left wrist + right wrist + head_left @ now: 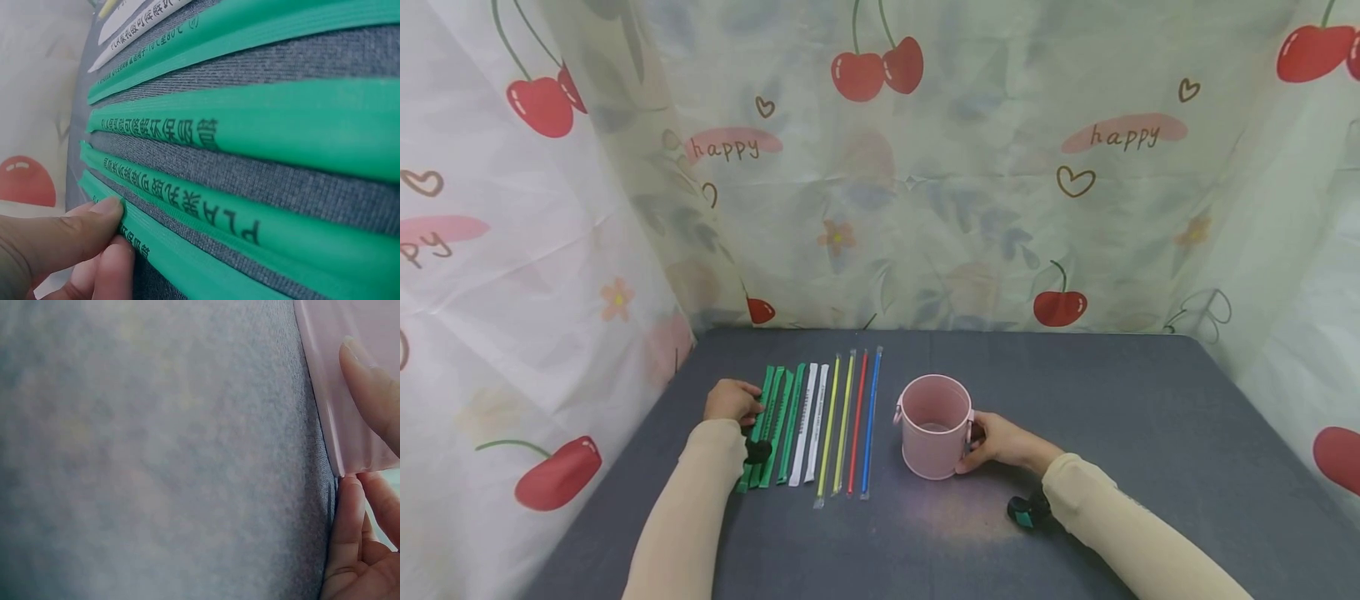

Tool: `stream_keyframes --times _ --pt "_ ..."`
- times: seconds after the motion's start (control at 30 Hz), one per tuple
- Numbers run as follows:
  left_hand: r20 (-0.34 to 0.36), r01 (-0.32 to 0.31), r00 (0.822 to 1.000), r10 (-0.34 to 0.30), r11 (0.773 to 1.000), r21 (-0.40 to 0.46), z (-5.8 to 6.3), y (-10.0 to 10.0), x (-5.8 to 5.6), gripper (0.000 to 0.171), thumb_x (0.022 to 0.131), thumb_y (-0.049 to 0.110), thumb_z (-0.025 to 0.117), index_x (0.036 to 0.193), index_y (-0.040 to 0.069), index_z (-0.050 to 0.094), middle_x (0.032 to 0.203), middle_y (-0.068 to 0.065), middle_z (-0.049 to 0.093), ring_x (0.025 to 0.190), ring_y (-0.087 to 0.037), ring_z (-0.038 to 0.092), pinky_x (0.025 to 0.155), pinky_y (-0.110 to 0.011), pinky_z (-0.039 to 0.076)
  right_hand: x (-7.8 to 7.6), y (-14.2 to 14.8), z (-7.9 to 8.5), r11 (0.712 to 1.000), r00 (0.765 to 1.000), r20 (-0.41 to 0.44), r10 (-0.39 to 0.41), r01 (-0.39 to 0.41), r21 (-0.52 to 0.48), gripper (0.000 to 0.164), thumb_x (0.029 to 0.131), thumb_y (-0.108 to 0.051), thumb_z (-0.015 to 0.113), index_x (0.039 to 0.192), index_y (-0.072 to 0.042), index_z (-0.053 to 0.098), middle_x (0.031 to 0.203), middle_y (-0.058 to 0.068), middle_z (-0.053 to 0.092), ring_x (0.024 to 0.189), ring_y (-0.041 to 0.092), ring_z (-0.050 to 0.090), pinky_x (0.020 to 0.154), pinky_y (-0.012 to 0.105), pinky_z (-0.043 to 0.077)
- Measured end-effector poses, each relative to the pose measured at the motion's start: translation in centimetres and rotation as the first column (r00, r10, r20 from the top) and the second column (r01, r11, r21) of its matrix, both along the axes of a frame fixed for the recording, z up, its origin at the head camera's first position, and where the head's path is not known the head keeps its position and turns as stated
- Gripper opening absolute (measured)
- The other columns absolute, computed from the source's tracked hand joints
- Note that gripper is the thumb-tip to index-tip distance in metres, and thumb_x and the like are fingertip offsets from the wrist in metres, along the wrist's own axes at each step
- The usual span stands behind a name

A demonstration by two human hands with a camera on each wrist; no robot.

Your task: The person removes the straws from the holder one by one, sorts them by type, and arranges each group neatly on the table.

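Observation:
At the left end of a row of paper-wrapped straws, my left hand (730,402) pinches the outermost green-wrapped straw (169,247) near its far end, thumb on top and fingers along its outer side. Several more green-wrapped straws (281,122) with dark printing lie beside it. A small pink bucket (931,447) stands upright to the right of the row. My right hand (1011,440) holds its right side low down; in the right wrist view the thumb (369,394) lies against the pink wall and the other fingers are around the base.
Two white-wrapped straws (803,425) come after the green ones, then clear-wrapped yellow straws (828,425), a red straw (857,425) and a blue straw (871,425). All lie on a dark grey table (1075,383), with a cherry-patterned curtain (925,233) behind.

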State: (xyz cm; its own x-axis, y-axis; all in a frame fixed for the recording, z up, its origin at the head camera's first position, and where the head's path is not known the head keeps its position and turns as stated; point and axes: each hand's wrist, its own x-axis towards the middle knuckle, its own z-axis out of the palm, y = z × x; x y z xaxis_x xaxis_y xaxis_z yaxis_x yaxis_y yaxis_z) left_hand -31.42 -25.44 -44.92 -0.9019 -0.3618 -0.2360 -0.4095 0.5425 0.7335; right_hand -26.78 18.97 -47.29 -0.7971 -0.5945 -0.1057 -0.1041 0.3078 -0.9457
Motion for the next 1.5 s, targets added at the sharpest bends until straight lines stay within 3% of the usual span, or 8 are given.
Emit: stream_keyframes --times 0.37,0.77,1.1,1.5 --pt "-0.005 0.012 1.0 -0.012 1.0 0.013 0.2 0.0 0.5 0.03 0.082 -0.001 0.073 0.112 -0.001 0.07 0.098 -0.018 0.069 0.069 -0.019 0.063 0.056 -0.027 0.056 0.1 0.0 0.1 1.0 1.0 -0.005 -0.001 0.001 0.007 0.063 0.07 0.0 0.082 0.124 0.01 0.05 0.096 0.002 0.062 0.082 0.014 0.051 0.069 0.022 0.05" --pt "-0.016 -0.003 1.0 0.005 0.992 0.123 -0.7 -0.6 0.4 0.034 0.084 -0.001 0.071 0.118 0.002 0.068 0.115 -0.02 0.065 0.078 -0.021 0.063 0.059 -0.026 0.057 -0.1 0.2 0.1 1.0 1.0 -0.002 -0.006 0.006 0.017 0.061 0.07 -0.001 0.083 0.122 0.008 0.052 0.094 0.001 0.061 0.081 0.015 0.051 0.068 0.022 0.049" --pt "-0.011 0.008 1.0 -0.006 0.982 0.187 -0.6 -1.0 0.5 0.038 0.085 0.0 0.07 0.123 0.001 0.065 0.127 -0.023 0.059 0.068 -0.013 0.062 0.059 -0.025 0.057 -0.2 0.1 0.2 1.0 1.0 0.002 -0.002 0.001 0.014 0.061 0.07 -0.001 0.083 0.123 0.007 0.052 0.094 0.001 0.06 0.082 0.015 0.051 0.069 0.022 0.049" --pt "0.002 0.005 1.0 -0.005 0.974 0.227 -0.5 -1.2 0.6 0.039 0.086 0.0 0.07 0.124 0.0 0.064 0.121 -0.021 0.062 0.066 -0.011 0.061 0.06 -0.024 0.057 -0.1 0.1 0.3 1.0 1.0 0.003 0.005 -0.005 0.008 0.062 0.071 -0.001 0.083 0.123 0.008 0.051 0.095 0.001 0.061 0.083 0.014 0.051 0.07 0.022 0.049"
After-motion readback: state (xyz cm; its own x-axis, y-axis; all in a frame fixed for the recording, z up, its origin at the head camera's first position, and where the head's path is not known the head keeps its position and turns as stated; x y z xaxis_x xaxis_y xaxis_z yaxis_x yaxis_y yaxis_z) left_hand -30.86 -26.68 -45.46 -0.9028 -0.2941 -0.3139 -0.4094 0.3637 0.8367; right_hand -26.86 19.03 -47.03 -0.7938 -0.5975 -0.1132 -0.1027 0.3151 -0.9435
